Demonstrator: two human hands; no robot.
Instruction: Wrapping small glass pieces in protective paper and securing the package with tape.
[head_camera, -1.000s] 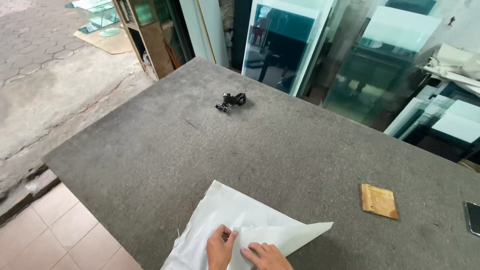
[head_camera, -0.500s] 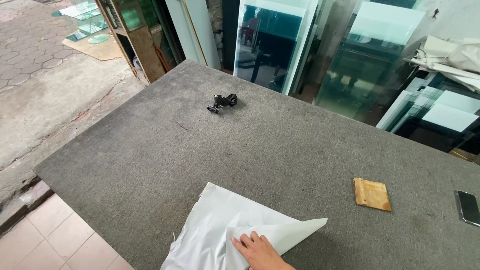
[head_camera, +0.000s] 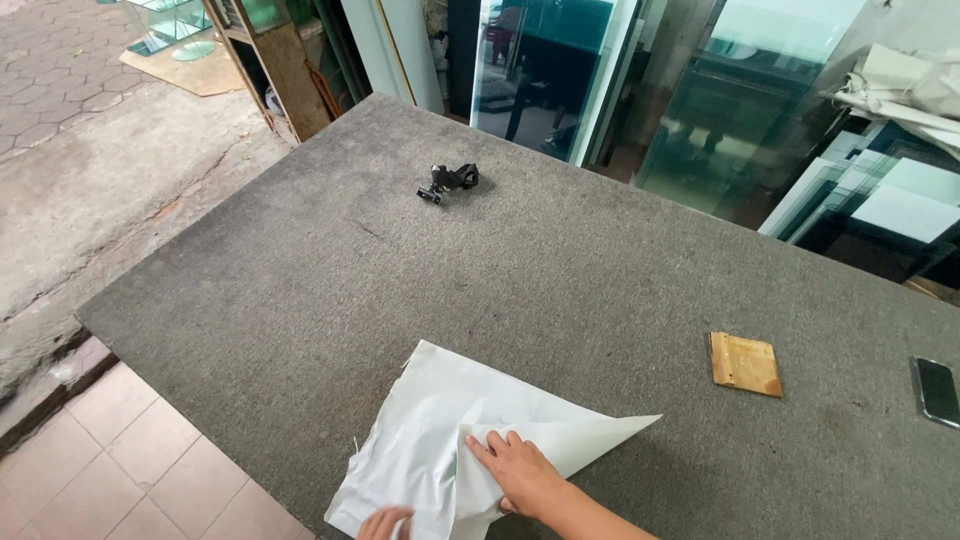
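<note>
A white cloth (head_camera: 450, 420) lies partly folded on the near edge of a grey carpeted table (head_camera: 560, 280). My right hand (head_camera: 515, 472) rests flat on the cloth's fold, fingers spread and pointing left. Only the fingertips of my left hand (head_camera: 385, 523) show at the bottom edge, touching the cloth's lower part; its grip is hidden.
A small black clamp-like tool (head_camera: 448, 182) sits far across the table. A square wooden block (head_camera: 745, 364) lies to the right, and a dark phone (head_camera: 937, 391) at the right edge. Glass panes (head_camera: 720, 110) lean behind the table. Tiled floor (head_camera: 120, 470) lies to the left.
My left hand dropped out of view and now just shows at the bottom edge. The right hand stayed pressed on the cloth, whose fold looks slightly flatter.
</note>
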